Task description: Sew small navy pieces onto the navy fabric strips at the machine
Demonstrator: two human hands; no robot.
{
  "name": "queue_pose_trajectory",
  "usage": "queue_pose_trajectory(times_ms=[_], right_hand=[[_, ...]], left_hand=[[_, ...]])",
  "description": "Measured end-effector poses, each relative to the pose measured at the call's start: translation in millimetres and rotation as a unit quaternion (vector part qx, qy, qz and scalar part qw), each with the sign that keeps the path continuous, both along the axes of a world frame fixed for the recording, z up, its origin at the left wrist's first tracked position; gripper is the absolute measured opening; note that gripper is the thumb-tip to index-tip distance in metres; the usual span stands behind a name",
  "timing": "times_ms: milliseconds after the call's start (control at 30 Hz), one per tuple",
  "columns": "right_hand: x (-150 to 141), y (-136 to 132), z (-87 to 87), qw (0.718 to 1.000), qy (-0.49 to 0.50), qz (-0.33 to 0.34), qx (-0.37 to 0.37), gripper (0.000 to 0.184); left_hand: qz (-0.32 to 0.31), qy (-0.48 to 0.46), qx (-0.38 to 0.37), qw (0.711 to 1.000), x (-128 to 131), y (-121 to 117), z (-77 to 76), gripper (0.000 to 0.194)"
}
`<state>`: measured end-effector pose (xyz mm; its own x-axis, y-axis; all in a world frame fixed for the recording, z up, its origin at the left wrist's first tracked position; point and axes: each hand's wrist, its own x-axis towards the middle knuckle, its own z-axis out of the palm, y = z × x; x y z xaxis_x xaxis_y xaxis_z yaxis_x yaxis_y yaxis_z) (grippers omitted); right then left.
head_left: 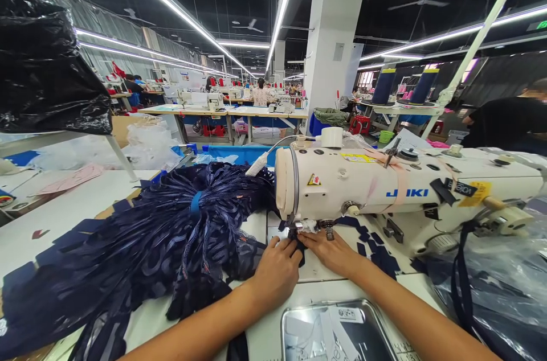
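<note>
A white Juki sewing machine (384,184) stands across the table in front of me. Both hands rest at its needle. My left hand (276,270) is curled, its fingers pinching a small dark navy fabric piece (300,248) just under the presser foot (299,228). My right hand (331,250) lies flat with fingers stretched out, pressing on the same piece from the right. A large heap of dark navy lace strips (162,241), tied with a blue band (195,201), lies to the left of my hands.
A metal tray (337,329) sits at the near edge between my arms. Small navy pieces (380,255) lie under the machine arm. Clear plastic (508,281) covers the right. A black bag (43,59) hangs upper left. A person (508,119) sits far right; more workstations (239,105) behind.
</note>
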<state>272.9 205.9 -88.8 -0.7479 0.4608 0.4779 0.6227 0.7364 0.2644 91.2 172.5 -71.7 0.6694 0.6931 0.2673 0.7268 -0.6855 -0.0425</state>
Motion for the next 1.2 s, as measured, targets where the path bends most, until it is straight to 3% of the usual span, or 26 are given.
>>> queue_pose_trajectory(times_ms=[200,333,433,633,800,967,1200], right_hand=[[-0.9,3.1,0.0,0.998,0.008,-0.011,-0.06,0.041],[-1.1,2.9,-0.1,0.995,0.047,-0.019,-0.084,0.033],[-2.9,-0.9,-0.6,0.994,0.061,-0.022,-0.082,0.025],[-12.9,-12.2,2.2,0.994,0.065,0.004,-0.086,0.019],[-14.1,-11.9,1.6,0.989,0.097,0.002,-0.111,0.022],[-8.7,-7.9,-1.2,0.973,0.156,0.043,-0.164,0.025],[-7.5,-11.1,-0.2,0.99,0.093,0.048,-0.09,0.025]], left_hand=[[0.011,-0.025,-0.012,1.0,1.2,-4.6,1.2,0.025],[-0.016,-0.064,-0.052,0.996,-7.2,-7.3,0.4,0.029],[-0.034,-0.093,-0.08,0.992,-20.6,-0.2,0.2,0.03],[-0.012,-0.139,-0.109,0.984,-37.0,16.9,9.6,0.037],[-0.01,-0.1,-0.067,0.993,-28.7,13.3,10.5,0.029],[-0.011,-0.07,-0.062,0.996,-28.4,14.4,4.6,0.038],[-0.042,-0.036,-0.065,0.996,-31.9,12.3,3.7,0.04]])
